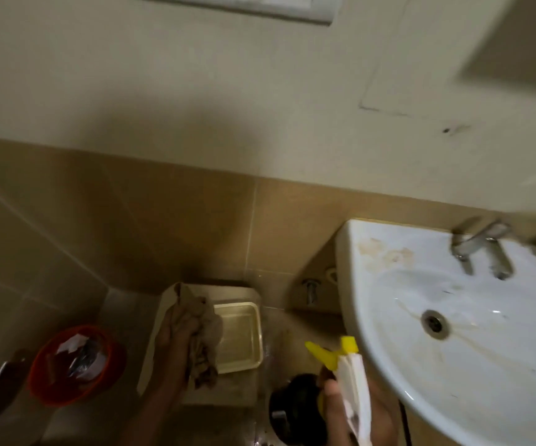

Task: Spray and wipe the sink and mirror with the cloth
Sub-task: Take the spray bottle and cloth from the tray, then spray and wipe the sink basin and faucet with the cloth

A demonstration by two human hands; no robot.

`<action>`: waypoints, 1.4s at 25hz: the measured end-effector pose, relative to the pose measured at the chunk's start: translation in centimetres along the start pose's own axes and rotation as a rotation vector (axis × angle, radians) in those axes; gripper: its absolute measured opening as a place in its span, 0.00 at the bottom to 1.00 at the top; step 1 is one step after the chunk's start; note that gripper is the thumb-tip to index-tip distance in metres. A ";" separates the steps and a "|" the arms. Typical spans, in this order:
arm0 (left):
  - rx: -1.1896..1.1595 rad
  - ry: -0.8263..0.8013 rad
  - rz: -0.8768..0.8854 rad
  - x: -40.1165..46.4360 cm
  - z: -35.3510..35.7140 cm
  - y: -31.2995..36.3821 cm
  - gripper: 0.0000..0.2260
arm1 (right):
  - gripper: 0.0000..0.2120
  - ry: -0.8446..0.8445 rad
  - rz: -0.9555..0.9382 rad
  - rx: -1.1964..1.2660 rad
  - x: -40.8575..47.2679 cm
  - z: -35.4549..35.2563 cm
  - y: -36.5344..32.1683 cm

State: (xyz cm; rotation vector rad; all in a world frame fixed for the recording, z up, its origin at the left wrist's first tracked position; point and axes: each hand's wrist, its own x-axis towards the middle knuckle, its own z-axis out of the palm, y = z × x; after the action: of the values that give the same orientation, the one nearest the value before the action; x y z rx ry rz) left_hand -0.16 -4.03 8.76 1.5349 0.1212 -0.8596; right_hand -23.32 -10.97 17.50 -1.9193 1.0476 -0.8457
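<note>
Hands gripping cloth (200, 329), spray bottle (352, 375)

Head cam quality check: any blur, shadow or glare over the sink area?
Head view: dim, warm light; motion blur smears the chrome tap and the mirror's lower corner; a broad soft shadow darkens the wall left of the white ceramic sink; small glints in the basin; wide-angle bowing at edges.

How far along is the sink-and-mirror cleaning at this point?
Nothing looks done: the sink shows brown stains. In hand: the left hand grips the cloth, the right hand holds the spray bottle. Left: spraying and wiping sink and mirror.
</note>
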 end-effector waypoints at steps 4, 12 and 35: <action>0.092 -0.180 0.043 -5.6 6.4 3.3 0.30 | 0.22 0.286 0.149 0.319 -1.3 -8.3 -3.0; 0.463 -0.411 0.441 -10.6 21.6 7.2 0.20 | 0.13 0.061 0.268 0.182 4.9 -16.8 0.7; 1.227 -0.156 0.975 -5.8 38.1 0.8 0.31 | 0.17 0.086 0.408 0.165 12.3 -23.0 12.2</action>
State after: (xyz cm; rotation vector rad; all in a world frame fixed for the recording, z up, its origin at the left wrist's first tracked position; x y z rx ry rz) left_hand -20.55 -35.92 16.24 2.2417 -1.3897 -0.1718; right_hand -41.25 -33.36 20.29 -1.4728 1.3204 -0.7559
